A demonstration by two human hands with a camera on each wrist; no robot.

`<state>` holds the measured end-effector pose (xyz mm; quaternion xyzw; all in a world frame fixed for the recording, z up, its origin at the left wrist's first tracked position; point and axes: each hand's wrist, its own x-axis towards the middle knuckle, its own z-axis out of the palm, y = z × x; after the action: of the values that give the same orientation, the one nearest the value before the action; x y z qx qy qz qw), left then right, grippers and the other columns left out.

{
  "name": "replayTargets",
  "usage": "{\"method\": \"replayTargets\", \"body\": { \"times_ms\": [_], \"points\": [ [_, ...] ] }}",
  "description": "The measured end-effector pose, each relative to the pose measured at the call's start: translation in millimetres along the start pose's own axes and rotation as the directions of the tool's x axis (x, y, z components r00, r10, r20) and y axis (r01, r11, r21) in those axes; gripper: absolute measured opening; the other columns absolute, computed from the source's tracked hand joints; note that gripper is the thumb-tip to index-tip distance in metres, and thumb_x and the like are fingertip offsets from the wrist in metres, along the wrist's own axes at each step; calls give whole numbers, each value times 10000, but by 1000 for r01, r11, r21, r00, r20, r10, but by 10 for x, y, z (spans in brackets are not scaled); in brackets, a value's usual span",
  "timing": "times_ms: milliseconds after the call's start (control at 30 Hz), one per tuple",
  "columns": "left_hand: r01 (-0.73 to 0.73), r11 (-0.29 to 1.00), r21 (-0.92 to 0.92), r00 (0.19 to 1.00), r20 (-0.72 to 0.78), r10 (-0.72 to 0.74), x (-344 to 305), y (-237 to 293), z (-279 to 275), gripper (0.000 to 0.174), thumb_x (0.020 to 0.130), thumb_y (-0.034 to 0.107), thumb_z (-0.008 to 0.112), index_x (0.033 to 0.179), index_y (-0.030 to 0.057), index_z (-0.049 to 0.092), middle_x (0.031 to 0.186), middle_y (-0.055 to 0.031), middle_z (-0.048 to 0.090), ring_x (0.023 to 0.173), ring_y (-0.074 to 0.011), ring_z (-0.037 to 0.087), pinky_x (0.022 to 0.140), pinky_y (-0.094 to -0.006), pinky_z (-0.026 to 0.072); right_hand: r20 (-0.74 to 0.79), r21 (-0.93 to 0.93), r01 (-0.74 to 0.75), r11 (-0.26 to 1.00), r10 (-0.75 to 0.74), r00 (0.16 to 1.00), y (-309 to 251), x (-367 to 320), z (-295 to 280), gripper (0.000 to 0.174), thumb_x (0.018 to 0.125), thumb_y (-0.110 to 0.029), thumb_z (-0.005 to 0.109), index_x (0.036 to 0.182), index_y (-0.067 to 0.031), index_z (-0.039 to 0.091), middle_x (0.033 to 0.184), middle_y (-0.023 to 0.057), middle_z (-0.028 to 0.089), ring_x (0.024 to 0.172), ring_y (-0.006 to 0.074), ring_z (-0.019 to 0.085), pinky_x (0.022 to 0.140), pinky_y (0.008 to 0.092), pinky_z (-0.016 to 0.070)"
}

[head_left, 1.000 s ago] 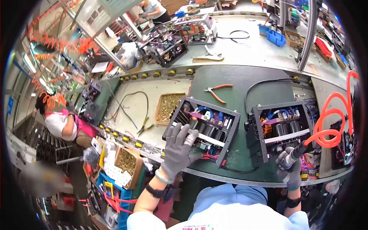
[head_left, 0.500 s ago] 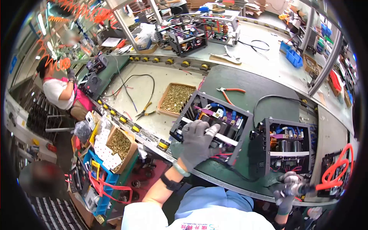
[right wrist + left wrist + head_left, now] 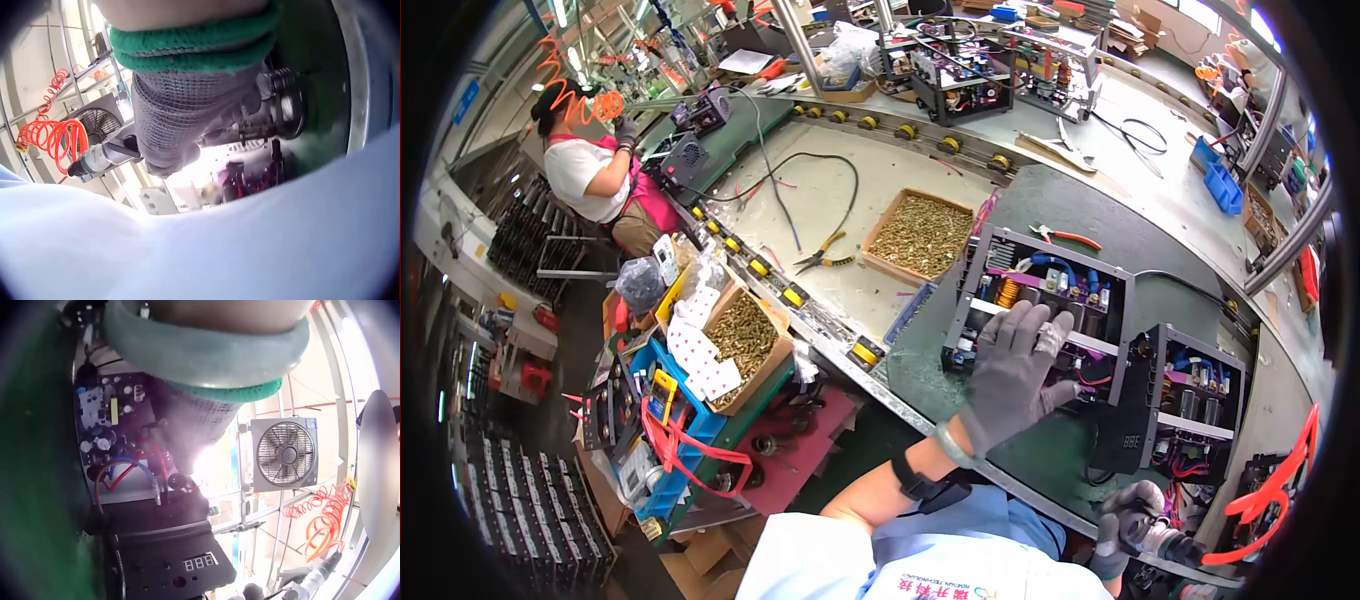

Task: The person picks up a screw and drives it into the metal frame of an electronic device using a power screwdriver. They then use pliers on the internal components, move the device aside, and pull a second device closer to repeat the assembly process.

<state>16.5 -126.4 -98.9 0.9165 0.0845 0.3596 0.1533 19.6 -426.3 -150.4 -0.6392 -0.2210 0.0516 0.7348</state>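
Note:
My gloved left hand [image 3: 1018, 380] lies with fingers spread over the nearer edge of an uncovered electronic unit [image 3: 1050, 275] in a black metal case. Coils, blue wires and black cylinders show inside the case. To its right stands a second, similar unit [image 3: 1200, 400], also without its cover. The gloved right hand [image 3: 1125, 520] is at the bench's front edge and grips a pneumatic screwdriver [image 3: 115, 153] fed by an orange coiled hose [image 3: 1280, 500]. The left wrist view shows a unit's front panel [image 3: 169, 565] with a digit display; glove and bracelet hide much else.
Red-handled pliers [image 3: 1070, 239] lie behind the left unit. A cardboard tray [image 3: 880, 270] of brass-coloured screws and yellow-handled cutters [image 3: 825, 258] are to the left. Another person [image 3: 600, 175] works further left. A blue crate [image 3: 700, 445] stands beside the bench.
The head view has swung left, so the bench appears further right. My left hand stays on the left unit. The right hand, still gripping the screwdriver, has come down lower, and the hose has dropped.

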Motion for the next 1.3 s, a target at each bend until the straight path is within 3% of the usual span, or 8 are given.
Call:
{"method": "replayTargets", "body": {
  "times_ms": [167, 333, 433, 567, 633, 833, 900, 1300],
  "points": [
    [-111, 959, -263, 991, -100, 87, -343, -284, -436, 372, 804, 129, 678, 1169, 81, 628, 1105, -144, 613, 924, -303, 628, 761, -384, 515, 336, 314, 116, 942, -225, 914, 110, 431, 663, 640, 735, -287, 815, 1238, -89, 474, 895, 61, 523, 731, 172, 558, 618, 302, 494],
    [236, 961, -142, 967, -59, -246, -831, -744, -843, 181, 786, 37, 648, 960, 67, 690, 784, -120, 664, 662, -289, 652, 593, -341, 522, 363, 133, 175, 975, -213, 907, 273, 699, 1256, 615, 713, -281, 803, 1201, -78, 490, 895, 48, 494, 742, 171, 546, 677, 296, 484],
    [386, 918, 97, 921, -105, -376, -1204, -1268, -1067, 138, 808, 50, 610, 914, 71, 696, 692, -127, 631, 619, -289, 624, 555, -371, 486, 475, 242, -383, 891, 235, 848, 354, 750, 1179, 586, 712, -276, 814, 1173, -61, 522, 1006, 54, 547, 819, 124, 561, 725, 275, 486],
    [643, 760, 93, 765, -128, -631, -1119, -1712, -1565, 173, 843, 91, 550, 913, 24, 693, 674, -132, 625, 619, -233, 621, 563, -349, 474, 374, 259, -347, 901, 237, 897, 285, 694, 1242, 603, 709, -247, 817, 1192, -46, 515, 1067, 81, 571, 888, 136, 576, 790, 268, 488],
    [652, 757, -39, 751, -109, -652, -1081, -2063, -1608, 201, 856, 111, 541, 947, 32, 702, 703, -124, 650, 651, -202, 632, 604, -322, 490, 322, 201, -183, 962, 112, 940, 196, 672, 1237, 620, 690, -198, 825, 1200, -33, 515, 1091, 100, 582, 941, 151, 581, 836, 269, 485],
    [396, 902, 171, 813, 392, -431, -893, -2444, -582, 265, 859, 139, 517, 1063, 91, 679, 977, -198, 664, 916, -357, 638, 811, -420, 507, 447, 227, -586, 778, 451, 772, 190, 785, 1010, 541, 696, -83, 752, 1188, -38, 533, 1009, 85, 602, 846, 132, 582, 768, 276, 497],
    [331, 918, 219, 808, 437, -396, -855, -2141, -209, 276, 801, 96, 515, 1025, 96, 678, 957, -172, 648, 919, -364, 619, 808, -432, 500, 425, 107, -168, 980, 107, 899, 200, 851, 1135, 525, 704, -83, 748, 1188, -58, 547, 954, 69, 604, 827, 120, 572, 745, 264, 490],
    [347, 791, 504, 770, 327, -547, -851, -1714, 91, 109, 749, 87, 546, 824, 74, 625, 798, -164, 618, 777, -361, 632, 672, -454, 506, 499, 249, -523, 815, 355, 791, 210, 881, 915, 537, 704, -51, 775, 1193, -47, 553, 966, 57, 615, 806, 109, 575, 731, 254, 503]
  ]
}}
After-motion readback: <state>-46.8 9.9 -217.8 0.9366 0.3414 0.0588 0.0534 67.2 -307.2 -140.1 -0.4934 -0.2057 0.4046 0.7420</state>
